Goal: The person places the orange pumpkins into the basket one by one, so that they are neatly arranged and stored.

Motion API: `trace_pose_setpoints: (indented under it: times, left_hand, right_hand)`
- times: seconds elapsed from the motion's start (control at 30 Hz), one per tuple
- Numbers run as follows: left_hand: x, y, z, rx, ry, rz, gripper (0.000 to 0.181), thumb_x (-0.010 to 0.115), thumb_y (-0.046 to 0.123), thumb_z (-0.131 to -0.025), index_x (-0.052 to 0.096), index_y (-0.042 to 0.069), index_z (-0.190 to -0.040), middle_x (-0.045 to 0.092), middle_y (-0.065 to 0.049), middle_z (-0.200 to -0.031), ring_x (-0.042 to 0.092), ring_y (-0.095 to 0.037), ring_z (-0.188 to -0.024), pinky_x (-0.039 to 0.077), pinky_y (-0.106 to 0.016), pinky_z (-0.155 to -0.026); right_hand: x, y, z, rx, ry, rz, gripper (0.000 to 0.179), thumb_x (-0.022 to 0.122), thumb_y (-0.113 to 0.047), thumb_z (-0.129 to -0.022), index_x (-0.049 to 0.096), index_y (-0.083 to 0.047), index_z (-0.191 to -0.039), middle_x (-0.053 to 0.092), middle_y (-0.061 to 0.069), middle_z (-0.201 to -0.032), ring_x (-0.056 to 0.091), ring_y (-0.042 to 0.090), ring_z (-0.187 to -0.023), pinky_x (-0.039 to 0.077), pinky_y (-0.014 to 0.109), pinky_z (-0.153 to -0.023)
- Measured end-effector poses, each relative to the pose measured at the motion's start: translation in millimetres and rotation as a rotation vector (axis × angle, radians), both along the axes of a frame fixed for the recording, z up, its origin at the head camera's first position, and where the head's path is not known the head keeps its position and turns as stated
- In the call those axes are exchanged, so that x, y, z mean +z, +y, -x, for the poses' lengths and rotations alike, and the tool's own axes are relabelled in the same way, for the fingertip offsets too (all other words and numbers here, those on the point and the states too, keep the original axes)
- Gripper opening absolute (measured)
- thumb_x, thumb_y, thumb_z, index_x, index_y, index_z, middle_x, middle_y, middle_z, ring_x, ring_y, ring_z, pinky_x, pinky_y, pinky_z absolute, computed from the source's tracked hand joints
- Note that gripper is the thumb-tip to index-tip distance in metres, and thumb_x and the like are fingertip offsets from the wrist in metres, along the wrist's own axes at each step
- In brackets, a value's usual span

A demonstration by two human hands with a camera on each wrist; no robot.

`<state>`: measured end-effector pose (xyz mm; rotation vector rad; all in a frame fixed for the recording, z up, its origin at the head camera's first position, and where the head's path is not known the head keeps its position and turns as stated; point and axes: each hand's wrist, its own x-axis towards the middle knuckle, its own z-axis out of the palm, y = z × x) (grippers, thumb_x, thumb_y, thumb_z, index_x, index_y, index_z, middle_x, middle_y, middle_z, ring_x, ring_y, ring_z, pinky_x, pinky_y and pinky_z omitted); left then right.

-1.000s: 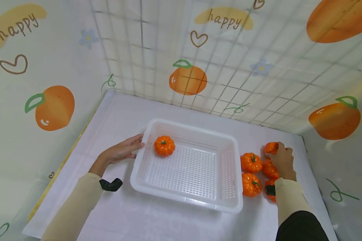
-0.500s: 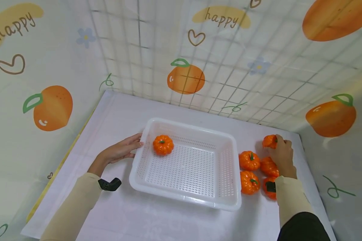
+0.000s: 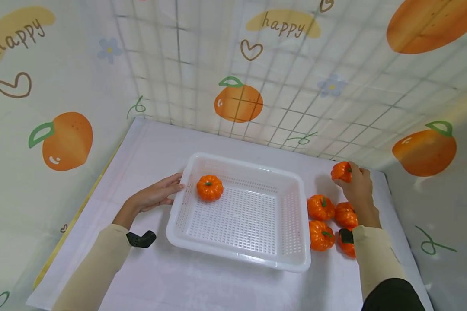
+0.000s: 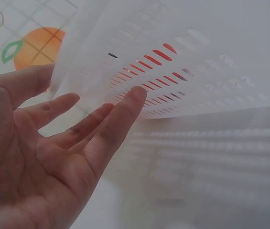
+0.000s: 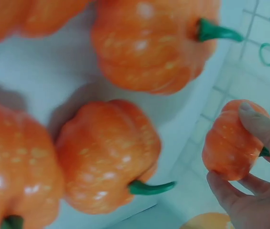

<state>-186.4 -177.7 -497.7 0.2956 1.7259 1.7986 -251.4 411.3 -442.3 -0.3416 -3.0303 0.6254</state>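
Observation:
My left hand is at the left end of a white perforated plastic basket. Its thumb tip lies at the rim, and in the left wrist view the extended fingers spread along the outer wall. Inside the basket, near its left end, sits a small orange toy pumpkin. My right hand pinches another pumpkin between thumb and fingers, raised off the table; its green stem points toward the palm. Below that hand stand several more pumpkins, one partly covered by the wrist strap.
The table has a white cover. A patterned cloth wall rises behind it, with others at left and right. The remaining pumpkins crowd beside the basket's right end.
The right hand has lifted its pumpkin up and slightly to the left, away from the other pumpkins. My left hand has stayed at the basket, which stands where it was.

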Motion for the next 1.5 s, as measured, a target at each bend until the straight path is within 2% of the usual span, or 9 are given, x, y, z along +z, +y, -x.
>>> trace_pose_setpoints:
  times: [0.37, 0.8, 1.0, 1.27, 1.5]
  left_hand:
    - [-0.3, 1.0, 0.5, 0.001, 0.002, 0.008, 0.065, 0.051, 0.029, -0.105, 0.017, 0.021, -0.161, 0.029, -0.011, -0.16, 0.048, -0.038, -0.131, 0.049, -0.05, -0.099]
    - [-1.1, 1.1, 0.0, 0.004, 0.005, 0.004, 0.064, 0.051, 0.029, -0.106, 0.018, 0.021, -0.16, 0.029, -0.01, -0.16, 0.048, -0.037, -0.131, 0.05, -0.049, -0.099]
    - [-0.4, 1.6, 0.0, 0.001, -0.005, 0.0, 0.064, 0.05, 0.028, -0.106, 0.018, 0.02, -0.16, 0.031, -0.011, -0.158, 0.049, -0.036, -0.131, 0.05, -0.048, -0.099]
    - [-1.9, 2.0, 0.9, -0.005, -0.002, -0.007, 0.063, 0.049, 0.027, -0.106, 0.018, 0.02, -0.16, 0.03, -0.01, -0.159, 0.048, -0.036, -0.132, 0.05, -0.049, -0.099]
    - [-2.1, 1.8, 1.2, -0.004, -0.005, -0.012, 0.063, 0.05, 0.026, -0.106, 0.018, 0.021, -0.16, 0.03, -0.01, -0.159, 0.048, -0.037, -0.132, 0.051, -0.049, -0.098]
  right_hand:
    - [18.0, -42, 12.9, 0.059, 0.052, 0.044, 0.077, 0.066, -0.013, -0.097, 0.019, -0.005, -0.158, 0.016, 0.034, -0.155, 0.026, 0.057, -0.136, 0.03, 0.068, -0.107]
    - [40.7, -94, 17.2, 0.228, 0.115, 0.079, 0.08, 0.071, -0.01, -0.093, 0.024, -0.014, -0.158, 0.023, 0.03, -0.153, 0.034, 0.054, -0.132, 0.036, 0.067, -0.104]
    - [49.8, -113, 15.4, 0.297, 0.15, 0.079, 0.079, 0.073, -0.01, -0.091, 0.029, -0.015, -0.157, 0.025, 0.029, -0.153, 0.036, 0.054, -0.131, 0.037, 0.07, -0.101]
    - [53.5, -136, 9.2, 0.417, 0.21, 0.095, 0.078, 0.077, -0.007, -0.088, 0.036, -0.011, -0.154, 0.031, 0.027, -0.149, 0.041, 0.051, -0.128, 0.039, 0.065, -0.104]
    - [54.1, -158, 2.9, 0.46, 0.221, 0.107, 0.077, 0.078, -0.008, -0.087, 0.039, -0.013, -0.153, 0.033, 0.024, -0.15, 0.042, 0.049, -0.129, 0.043, 0.061, -0.102]
